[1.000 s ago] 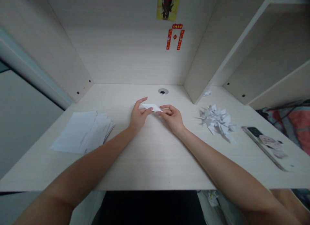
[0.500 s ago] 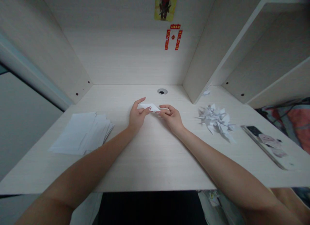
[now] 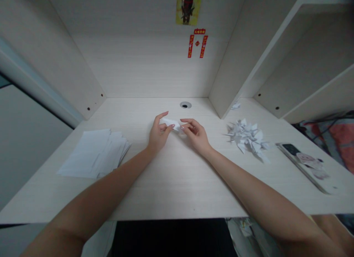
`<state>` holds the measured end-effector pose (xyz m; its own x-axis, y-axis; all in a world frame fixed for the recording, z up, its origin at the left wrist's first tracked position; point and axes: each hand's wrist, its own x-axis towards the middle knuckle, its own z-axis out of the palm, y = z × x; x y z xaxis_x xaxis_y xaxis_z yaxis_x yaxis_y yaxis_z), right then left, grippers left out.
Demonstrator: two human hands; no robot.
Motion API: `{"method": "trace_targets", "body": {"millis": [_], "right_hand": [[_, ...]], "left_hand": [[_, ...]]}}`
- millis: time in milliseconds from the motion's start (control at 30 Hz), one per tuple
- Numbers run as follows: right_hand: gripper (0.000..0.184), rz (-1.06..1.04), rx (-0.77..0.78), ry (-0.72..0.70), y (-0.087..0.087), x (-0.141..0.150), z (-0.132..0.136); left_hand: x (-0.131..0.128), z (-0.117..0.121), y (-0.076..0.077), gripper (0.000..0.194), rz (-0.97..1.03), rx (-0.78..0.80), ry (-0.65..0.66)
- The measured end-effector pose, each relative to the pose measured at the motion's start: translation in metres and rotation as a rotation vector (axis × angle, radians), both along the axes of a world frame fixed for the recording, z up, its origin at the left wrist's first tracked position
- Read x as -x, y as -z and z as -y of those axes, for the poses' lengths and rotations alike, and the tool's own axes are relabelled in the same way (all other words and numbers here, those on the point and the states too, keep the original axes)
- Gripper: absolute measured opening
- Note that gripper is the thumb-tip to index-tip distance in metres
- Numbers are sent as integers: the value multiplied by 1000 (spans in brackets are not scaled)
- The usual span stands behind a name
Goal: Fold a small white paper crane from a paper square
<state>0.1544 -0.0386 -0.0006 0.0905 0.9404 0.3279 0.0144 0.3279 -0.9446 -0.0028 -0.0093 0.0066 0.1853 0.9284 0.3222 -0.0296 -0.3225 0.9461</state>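
A small folded piece of white paper (image 3: 170, 122) is held between both hands just above the pale wooden desk (image 3: 171, 176), near its middle. My left hand (image 3: 158, 133) pinches the paper's left end between thumb and fingers, with the index finger raised. My right hand (image 3: 195, 134) pinches the right end with its fingers curled together. Both forearms reach in from the desk's near edge.
A stack of white paper sheets (image 3: 94, 152) lies at the left. A heap of several folded white paper figures (image 3: 247, 139) sits at the right, with a phone (image 3: 302, 165) beyond it. A cable hole (image 3: 185, 104) is behind the hands. Shelf panels rise at left and right.
The paper looks shorter and more bunched between the hands than before. My right fingers have shifted slightly left, closer to my left hand. The view has tilted a little.
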Motion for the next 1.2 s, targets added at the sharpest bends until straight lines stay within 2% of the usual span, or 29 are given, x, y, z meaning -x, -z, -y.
{"method": "trace_targets", "body": {"millis": [267, 467, 667, 833, 1000, 1200], "right_hand": [[37, -8, 51, 15, 6, 3, -4], [29, 32, 38, 21, 6, 0, -6], [25, 191, 2, 29, 5, 0, -3], [23, 170, -22, 30, 4, 2, -3], [29, 159, -18, 26, 4, 3, -3], [35, 148, 22, -37, 7, 5, 2]], "left_hand": [[0, -3, 5, 67, 41, 48, 54], [0, -3, 5, 65, 74, 59, 40], [0, -3, 2, 66, 96, 89, -1], [-1, -4, 4, 66, 118, 109, -13], [0, -5, 4, 63, 103, 106, -19], [1, -2, 0, 80, 82, 116, 40]]}}
